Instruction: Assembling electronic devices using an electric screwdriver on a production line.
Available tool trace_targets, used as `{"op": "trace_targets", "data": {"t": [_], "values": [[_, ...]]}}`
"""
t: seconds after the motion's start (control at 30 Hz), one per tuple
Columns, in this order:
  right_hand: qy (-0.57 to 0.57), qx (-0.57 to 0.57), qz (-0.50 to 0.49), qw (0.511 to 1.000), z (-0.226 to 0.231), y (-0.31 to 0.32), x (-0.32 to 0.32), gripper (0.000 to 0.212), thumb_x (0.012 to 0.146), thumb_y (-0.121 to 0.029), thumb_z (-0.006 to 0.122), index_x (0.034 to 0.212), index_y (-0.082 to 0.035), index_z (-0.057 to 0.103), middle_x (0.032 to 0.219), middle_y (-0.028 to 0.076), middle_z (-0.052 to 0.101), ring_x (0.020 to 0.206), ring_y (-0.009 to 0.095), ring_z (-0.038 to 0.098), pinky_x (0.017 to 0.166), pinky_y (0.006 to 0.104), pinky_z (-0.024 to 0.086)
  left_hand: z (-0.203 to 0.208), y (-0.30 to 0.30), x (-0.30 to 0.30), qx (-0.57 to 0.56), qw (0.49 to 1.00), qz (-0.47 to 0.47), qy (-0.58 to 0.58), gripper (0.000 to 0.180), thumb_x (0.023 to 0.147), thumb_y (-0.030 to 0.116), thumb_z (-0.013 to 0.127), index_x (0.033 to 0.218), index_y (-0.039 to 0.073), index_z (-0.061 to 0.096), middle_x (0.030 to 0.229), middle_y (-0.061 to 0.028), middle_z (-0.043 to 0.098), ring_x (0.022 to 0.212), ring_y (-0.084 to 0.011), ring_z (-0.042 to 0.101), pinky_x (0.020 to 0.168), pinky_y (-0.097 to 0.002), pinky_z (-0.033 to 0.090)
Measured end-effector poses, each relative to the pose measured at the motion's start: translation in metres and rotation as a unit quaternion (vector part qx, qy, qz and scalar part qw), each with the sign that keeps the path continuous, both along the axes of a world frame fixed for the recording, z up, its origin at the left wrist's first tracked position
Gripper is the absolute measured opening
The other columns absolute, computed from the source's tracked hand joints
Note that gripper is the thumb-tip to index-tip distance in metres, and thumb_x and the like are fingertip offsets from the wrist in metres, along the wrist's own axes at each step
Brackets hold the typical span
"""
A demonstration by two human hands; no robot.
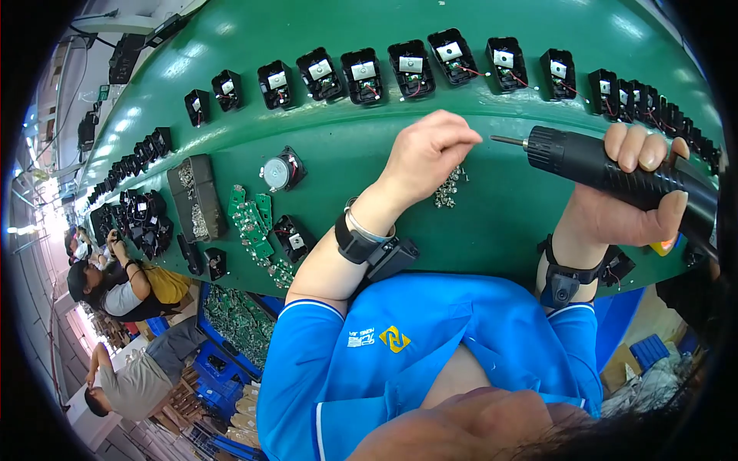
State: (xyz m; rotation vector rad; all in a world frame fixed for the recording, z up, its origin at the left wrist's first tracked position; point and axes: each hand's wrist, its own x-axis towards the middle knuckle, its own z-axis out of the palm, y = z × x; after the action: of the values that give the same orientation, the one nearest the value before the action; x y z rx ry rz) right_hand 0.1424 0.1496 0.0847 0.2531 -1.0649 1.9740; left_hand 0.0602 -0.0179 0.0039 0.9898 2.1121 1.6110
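My right hand (pixel 626 192) is wrapped round a black electric screwdriver (pixel 565 151), held level with its thin metal bit pointing left. Just off the bit's tip, my left hand (pixel 432 154) is closed in a pinch; whatever its fingertips hold is too small or hidden to make out. A small heap of silvery screws (pixel 447 195) lies on the green table just below that hand, partly covered by it. Beyond both hands, black plastic housings (pixel 362 75) stand in a curved row, open side up, several with a pale plate and a red wire inside.
A round speaker (pixel 277 172) lies left of my left arm, beside a dark tray of small metal parts (pixel 184 209). Green circuit boards (pixel 250 224) are spread nearby. More black housings crowd the far left (pixel 142 223) and right (pixel 653 107). Two people are at the left.
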Motion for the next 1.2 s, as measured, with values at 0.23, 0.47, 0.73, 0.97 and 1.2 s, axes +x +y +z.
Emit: {"op": "trace_targets", "data": {"t": [0.23, 0.47, 0.73, 0.97, 1.2], "values": [[-0.021, -0.026, -0.02, 0.999, -0.008, 0.001, 0.001, 0.042, 0.071, -0.034, 0.043, 0.103, -0.006, 0.039, 0.069, 0.003, 0.047, 0.056, 0.014, 0.042, 0.052, 0.0279, 0.033, -0.001, 0.003, 0.003, 0.019, 0.998, 0.039, 0.051, 0.008, 0.067, 0.006, 0.058, 0.075, 0.006, 0.059, 0.069, -0.0056, 0.055, 0.065, -0.0176, 0.051, 0.058, -0.027, 0.042], [0.029, -0.035, -0.007, 0.999, 0.008, -0.006, -0.002, 0.042, 0.069, -0.034, 0.046, 0.099, -0.006, 0.043, 0.069, 0.003, 0.047, 0.056, 0.013, 0.042, 0.052, 0.0259, 0.032, 0.004, 0.002, 0.005, 0.265, 0.799, -0.048, -0.538, 0.013, 0.073, 0.016, 0.054, 0.079, 0.004, 0.054, 0.065, -0.0058, 0.051, 0.057, -0.0142, 0.046, 0.052, -0.0253, 0.038], [0.044, 0.0, 0.024, 0.999, 0.008, -0.01, -0.006, 0.043, 0.071, -0.034, 0.046, 0.102, -0.005, 0.042, 0.072, 0.004, 0.047, 0.057, 0.012, 0.042, 0.052, 0.0256, 0.032, 0.01, 0.01, 0.012, 0.348, 0.704, -0.065, -0.616, 0.019, 0.072, 0.02, 0.056, 0.077, 0.002, 0.053, 0.063, -0.0045, 0.051, 0.056, -0.0118, 0.047, 0.051, -0.0224, 0.04], [0.084, 0.076, 0.008, 0.993, 0.009, -0.021, -0.008, 0.051, 0.071, -0.035, 0.049, 0.109, -0.005, 0.035, 0.072, 0.004, 0.044, 0.056, 0.013, 0.04, 0.049, 0.0248, 0.03, 0.014, 0.014, 0.017, 0.339, 0.747, -0.01, -0.571, 0.02, 0.075, 0.023, 0.053, 0.078, 0.003, 0.051, 0.065, -0.0035, 0.05, 0.058, -0.0114, 0.045, 0.053, -0.0228, 0.038], [0.087, 0.084, -0.002, 0.993, 0.015, 0.002, -0.017, 0.044, 0.072, -0.035, 0.045, 0.104, -0.006, 0.041, 0.074, 0.005, 0.047, 0.057, 0.015, 0.041, 0.05, 0.0285, 0.031, 0.037, 0.004, -0.038, -0.068, 0.928, 0.165, 0.327, 0.052, 0.059, 0.026, 0.066, 0.099, 0.001, 0.045, 0.093, -0.0093, 0.048, 0.093, -0.0243, 0.041, 0.083, -0.0345, 0.031]]}}
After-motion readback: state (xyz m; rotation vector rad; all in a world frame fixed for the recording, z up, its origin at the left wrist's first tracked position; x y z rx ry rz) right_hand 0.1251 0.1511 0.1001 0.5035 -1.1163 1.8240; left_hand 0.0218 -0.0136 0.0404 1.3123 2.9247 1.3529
